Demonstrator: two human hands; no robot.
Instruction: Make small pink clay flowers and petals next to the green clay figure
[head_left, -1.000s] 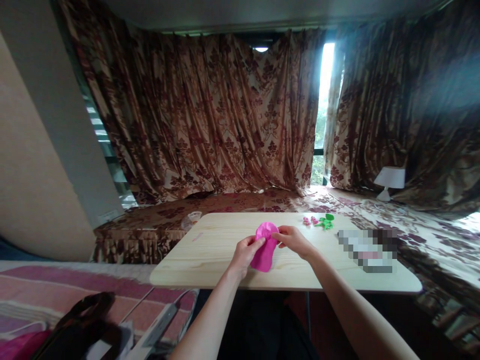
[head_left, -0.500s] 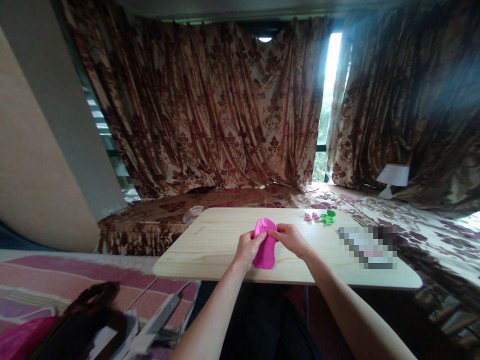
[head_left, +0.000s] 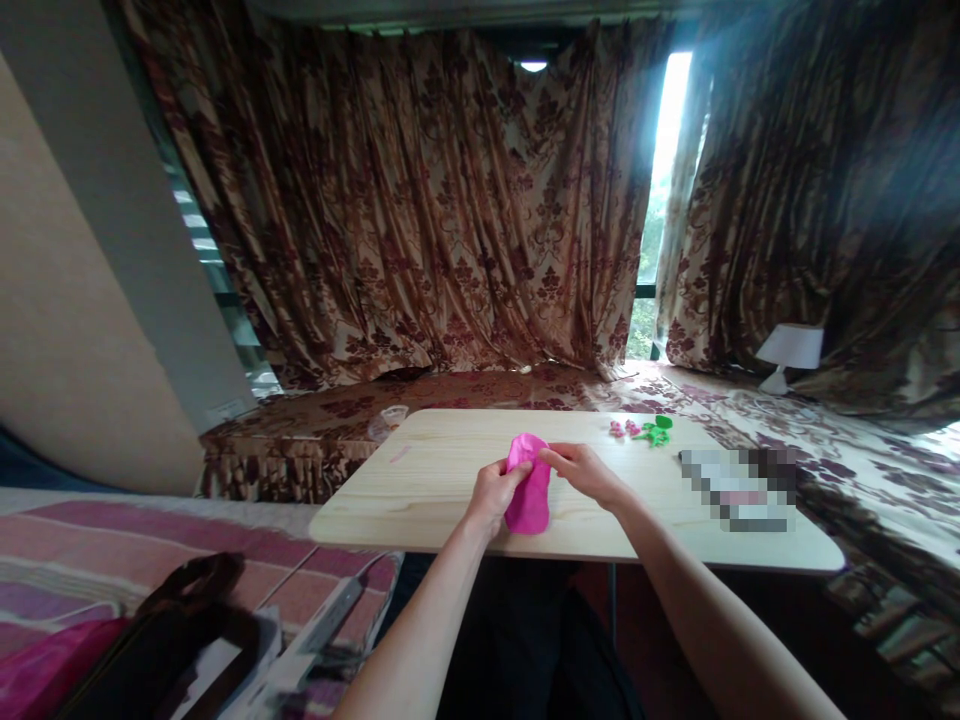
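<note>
A bright pink soft piece, like cloth or thin sheet point(head_left: 528, 485), is held up over the middle of the light wooden table point(head_left: 450, 500). My left hand point(head_left: 493, 492) pinches its left edge near the top. My right hand point(head_left: 585, 472) pinches its upper right edge, fingertips close to the left hand's. Both hands are closed on the pink piece, which hangs down to the tabletop between them.
Small pink bits point(head_left: 623, 429) and green bits point(head_left: 656, 431) lie at the table's far right. A blurred patch point(head_left: 739, 488) covers something at the right. A clear cup point(head_left: 386, 418) sits beyond the far left corner. Curtains, a white lamp point(head_left: 787, 352), a dark bag point(head_left: 172, 640).
The camera has tilted, so the table sits a little higher in view. My hands have drawn closer together at the top of the pink piece, gathering it narrower.
</note>
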